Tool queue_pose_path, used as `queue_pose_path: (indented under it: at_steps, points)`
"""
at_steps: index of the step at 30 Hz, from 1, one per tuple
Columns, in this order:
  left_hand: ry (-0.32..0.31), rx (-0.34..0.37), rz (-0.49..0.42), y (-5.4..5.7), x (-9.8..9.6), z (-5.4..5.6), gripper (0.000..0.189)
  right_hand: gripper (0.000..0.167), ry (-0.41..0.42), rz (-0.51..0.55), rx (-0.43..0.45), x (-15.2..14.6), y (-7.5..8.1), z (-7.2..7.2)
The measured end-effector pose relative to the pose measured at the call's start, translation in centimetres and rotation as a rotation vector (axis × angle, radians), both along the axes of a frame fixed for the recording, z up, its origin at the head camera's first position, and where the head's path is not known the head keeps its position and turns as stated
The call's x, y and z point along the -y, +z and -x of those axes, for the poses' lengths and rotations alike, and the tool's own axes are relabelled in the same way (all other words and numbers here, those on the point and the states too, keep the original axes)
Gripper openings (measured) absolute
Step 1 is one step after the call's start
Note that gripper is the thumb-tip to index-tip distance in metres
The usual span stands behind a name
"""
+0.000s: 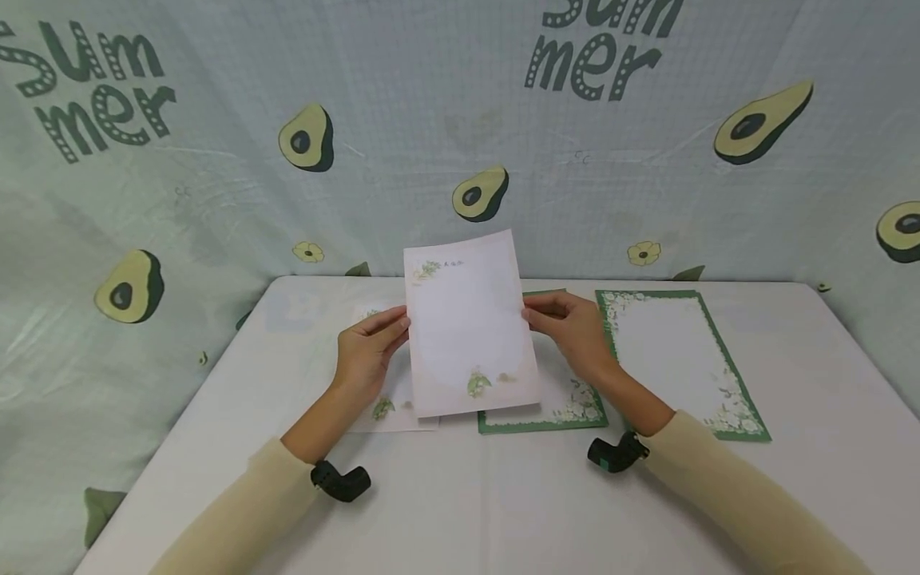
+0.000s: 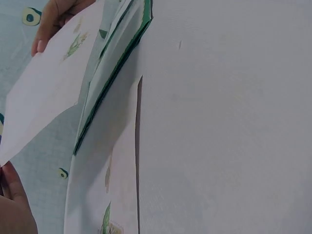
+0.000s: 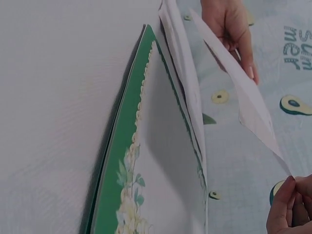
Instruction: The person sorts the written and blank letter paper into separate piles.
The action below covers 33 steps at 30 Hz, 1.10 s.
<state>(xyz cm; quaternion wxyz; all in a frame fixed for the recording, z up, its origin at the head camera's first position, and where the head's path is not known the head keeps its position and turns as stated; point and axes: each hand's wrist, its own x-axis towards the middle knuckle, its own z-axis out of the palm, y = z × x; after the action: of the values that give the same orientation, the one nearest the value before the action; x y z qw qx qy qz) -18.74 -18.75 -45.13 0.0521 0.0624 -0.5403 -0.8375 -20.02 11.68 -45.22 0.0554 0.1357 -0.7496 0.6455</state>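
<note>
The left hand [image 1: 365,355] has its thumb and fingers drawn together, nearly closed, pinching the left edge of a pale pink-bordered sheet [image 1: 470,327] a little above the middle of that edge. The right hand [image 1: 575,331] pinches the opposite edge at about the same height, its thumb and fingers likewise brought together on the paper. The sheet is thus stretched between the two sets of fingertips, raised off the counter [image 1: 489,511] and tilted, its printed face towards the head camera; small green sprigs decorate its upper left and lower right.

Below it, towards the counter's far edge, a second pink-bordered sheet [image 1: 402,419] lies on the left, partly hidden by the raised one and the left hand. Next to it lies a middle green-bordered sheet [image 1: 575,411], also partly covered from view. Nearer the counter's far right corner is another green-bordered sheet [image 1: 668,351], with white flowers along its frame. A cloth printed with avocados [image 1: 216,200] hangs beyond the counter's far edge.
</note>
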Motion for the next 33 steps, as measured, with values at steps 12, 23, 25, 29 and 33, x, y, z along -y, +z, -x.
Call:
queue_pose_path:
  at_steps: [12,23,25,29,33]
  points:
    - [0.008,-0.009,0.127,1.0,1.9,-0.3,0.024,0.027,-0.004,0.028,0.002,2.3,0.5,0.2]
    - [-0.022,0.016,0.168,1.6,4.7,-0.8,0.018,0.022,0.010,0.075,0.035,4.9,-0.1,-0.1]
    - [-0.014,0.024,0.187,1.7,5.3,-1.0,0.018,0.022,0.026,0.092,0.048,5.6,-0.3,-0.1]
    - [-0.008,0.038,0.235,1.8,6.5,-1.2,0.020,0.021,0.056,0.108,0.073,6.9,-0.7,0.0]
    - [-0.019,0.052,0.277,1.7,7.5,-1.3,0.021,0.019,0.069,0.095,0.104,7.9,-1.0,0.0]
